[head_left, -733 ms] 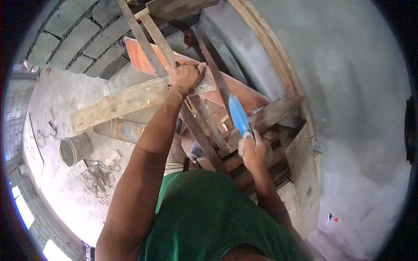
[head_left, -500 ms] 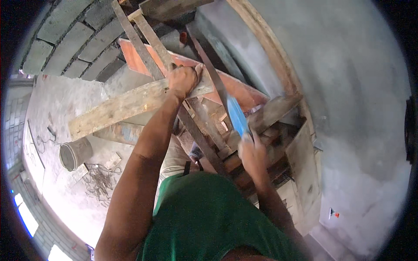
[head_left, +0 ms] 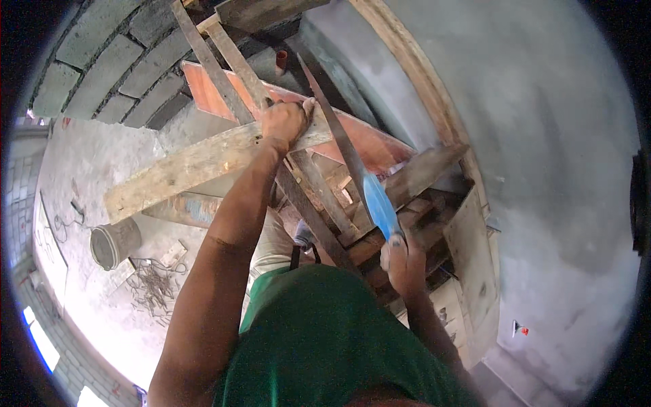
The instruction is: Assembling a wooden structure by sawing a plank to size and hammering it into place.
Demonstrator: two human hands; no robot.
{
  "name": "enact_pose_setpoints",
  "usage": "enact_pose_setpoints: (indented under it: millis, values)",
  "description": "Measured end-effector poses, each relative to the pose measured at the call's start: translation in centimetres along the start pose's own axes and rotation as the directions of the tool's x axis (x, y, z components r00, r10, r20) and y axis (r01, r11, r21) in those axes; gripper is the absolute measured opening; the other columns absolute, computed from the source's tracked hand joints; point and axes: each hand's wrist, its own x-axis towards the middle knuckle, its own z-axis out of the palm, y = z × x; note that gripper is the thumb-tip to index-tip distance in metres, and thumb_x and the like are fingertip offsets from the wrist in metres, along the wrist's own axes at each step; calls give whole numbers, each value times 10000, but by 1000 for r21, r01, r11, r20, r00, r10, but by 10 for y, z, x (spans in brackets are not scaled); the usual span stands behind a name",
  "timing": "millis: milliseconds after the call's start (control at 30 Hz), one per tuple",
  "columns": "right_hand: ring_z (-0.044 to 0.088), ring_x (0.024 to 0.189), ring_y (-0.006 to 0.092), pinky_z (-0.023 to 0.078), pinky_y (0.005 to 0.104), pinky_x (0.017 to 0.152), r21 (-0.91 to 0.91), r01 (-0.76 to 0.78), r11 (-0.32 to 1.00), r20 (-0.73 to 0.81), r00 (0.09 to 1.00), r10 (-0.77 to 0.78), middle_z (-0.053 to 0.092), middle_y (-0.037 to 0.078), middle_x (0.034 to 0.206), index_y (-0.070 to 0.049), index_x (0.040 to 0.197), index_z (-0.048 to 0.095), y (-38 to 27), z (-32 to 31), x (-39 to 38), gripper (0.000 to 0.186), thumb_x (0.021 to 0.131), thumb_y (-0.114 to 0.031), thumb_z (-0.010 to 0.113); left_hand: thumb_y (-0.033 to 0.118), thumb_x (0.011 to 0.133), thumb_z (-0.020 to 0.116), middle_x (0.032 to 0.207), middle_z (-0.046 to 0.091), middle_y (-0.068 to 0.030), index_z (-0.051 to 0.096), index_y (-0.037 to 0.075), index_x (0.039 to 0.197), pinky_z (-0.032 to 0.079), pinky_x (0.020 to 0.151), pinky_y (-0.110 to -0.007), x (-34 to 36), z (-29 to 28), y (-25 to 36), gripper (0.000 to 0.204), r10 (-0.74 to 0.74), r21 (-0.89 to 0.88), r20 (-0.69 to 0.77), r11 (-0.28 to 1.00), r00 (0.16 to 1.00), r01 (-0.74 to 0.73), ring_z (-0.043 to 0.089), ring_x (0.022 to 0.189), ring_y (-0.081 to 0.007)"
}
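Note:
My right hand (head_left: 404, 264) is wrapped around the grip of a handsaw (head_left: 381, 205), whose blue part shows just ahead of the fist. Its long dark blade slants up and to the left, beside the right end of a weathered wooden board (head_left: 183, 171). Near that same end, my left hand (head_left: 285, 123) grips the board's far edge with the fingers curled, and its thumb side is close to the blade. The board lies across narrow wooden slats (head_left: 230, 64). How deep the blade sits in the wood, I cannot tell.
Beneath the board are a reddish panel (head_left: 369, 139) and a timber frame (head_left: 319, 220). A grey plastered wall (head_left: 556, 169) rises on the right, concrete blocks (head_left: 105, 61) at upper left. On the floor at left stand a bucket (head_left: 115, 244) and a tangle of wire (head_left: 156, 285).
My right hand has drawn the saw back, down and slightly right, toward my body. My left hand and the board stay practically where they were.

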Motion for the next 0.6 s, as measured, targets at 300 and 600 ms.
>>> enact_pose_setpoints:
  millis: [300, 600]
  values:
    - [587, 717, 372, 459, 419, 617, 200, 266, 943, -95, 963, -252, 602, 220, 828, 21, 962, 567, -79, 43, 147, 160, 925, -129, 529, 556, 969, 317, 860, 686, -229, 716, 17, 806, 497, 826, -453, 2, 3, 15, 691, 45, -32, -4, 998, 999, -46, 666, 869, -384]
    - [624, 912, 428, 527, 418, 825, -45, 246, 968, -40, 968, -248, 629, 240, 1036, -30, 1184, 568, 26, 21, 31, 314, 880, -108, 595, 537, 977, 316, 817, 691, -207, 723, 29, 781, 380, 975, -520, -6, -12, 4, 680, 38, 34, 4, 999, 999, -39, 671, 839, -371]
